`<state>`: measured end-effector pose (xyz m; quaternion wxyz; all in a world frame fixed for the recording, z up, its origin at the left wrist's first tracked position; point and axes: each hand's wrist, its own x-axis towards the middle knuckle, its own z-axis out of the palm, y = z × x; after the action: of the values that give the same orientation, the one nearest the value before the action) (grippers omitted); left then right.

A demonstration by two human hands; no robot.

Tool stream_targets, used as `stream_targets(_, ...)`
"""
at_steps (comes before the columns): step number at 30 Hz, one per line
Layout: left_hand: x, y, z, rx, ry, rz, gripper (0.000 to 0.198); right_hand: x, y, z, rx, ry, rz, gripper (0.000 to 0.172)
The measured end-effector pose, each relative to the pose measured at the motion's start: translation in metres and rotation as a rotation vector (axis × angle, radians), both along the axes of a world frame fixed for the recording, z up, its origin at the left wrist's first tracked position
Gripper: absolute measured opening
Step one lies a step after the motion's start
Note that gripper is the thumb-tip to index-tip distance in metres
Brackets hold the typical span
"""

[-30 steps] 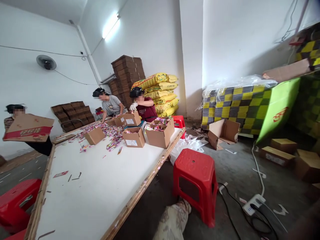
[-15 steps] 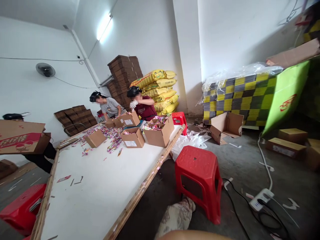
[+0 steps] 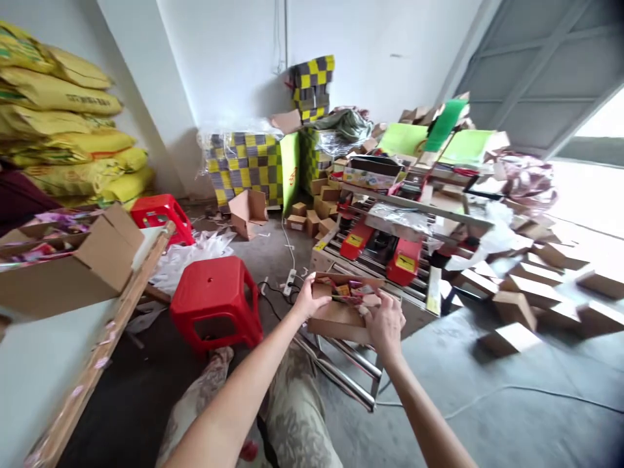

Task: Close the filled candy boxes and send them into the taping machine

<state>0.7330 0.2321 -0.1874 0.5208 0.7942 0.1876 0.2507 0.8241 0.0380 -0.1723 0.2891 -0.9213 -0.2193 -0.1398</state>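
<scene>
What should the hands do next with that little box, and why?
Probably press the flaps down to close the small box. Both the left hand and right hand grip its sides, its top is open with colourful packets showing, and it is held at the near end of the roller machine, so closing it seems to come first.

- A small packing workshop, warehouse-like, with a bare concrete floor [image 3: 463, 377].
- Yellow sacks [image 3: 63, 130] and checkered flat cartons [image 3: 244, 166] are stacked against the walls.
- A roller-fed sealing machine [image 3: 385, 250] stands among scattered brown boxes [image 3: 531, 292].
- A small carton [image 3: 336, 318] holds bright packets.
- A long work table [image 3: 58, 351] carries open boxes.
</scene>
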Motion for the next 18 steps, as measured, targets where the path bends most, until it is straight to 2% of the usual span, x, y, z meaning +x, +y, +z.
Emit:
stream_targets(1, -0.004, -0.002, -0.001, 0.002, -0.002, -0.008, 0.069, -0.006, 0.004, -0.001, 0.047, -0.075, 0.042, 0.048)
stream_targets(3, -0.016, -0.008, -0.003, 0.048, 0.013, 0.023, 0.067, -0.014, 0.008, 0.001, 0.069, -0.123, 0.274, 0.053)
stream_targets(5, -0.029, -0.018, -0.004, 0.124, 0.05, 0.107, 0.067, -0.018, 0.011, 0.009, 0.008, -0.061, 0.517, 0.059)
stream_targets(6, -0.035, -0.022, -0.004, 0.165, 0.073, 0.15, 0.067, -0.018, 0.014, 0.015, -0.056, -0.01, 0.581, 0.058)
stream_targets(9, -0.045, -0.034, -0.006, 0.249, 0.111, 0.231, 0.067, -0.01, 0.024, 0.033, -0.276, 0.137, 0.573, 0.039)
stream_targets(12, -0.046, -0.04, -0.008, 0.246, 0.064, 0.231, 0.064, 0.005, 0.037, 0.044, -0.396, 0.224, 0.542, 0.029)
stream_targets(16, -0.046, -0.042, -0.008, 0.138, -0.042, 0.162, 0.066, 0.02, 0.058, 0.043, -0.482, 0.269, 0.524, 0.015)
stream_targets(18, -0.047, -0.041, -0.008, 0.104, -0.063, 0.123, 0.071, 0.021, 0.072, 0.04, -0.524, 0.282, 0.472, 0.014)
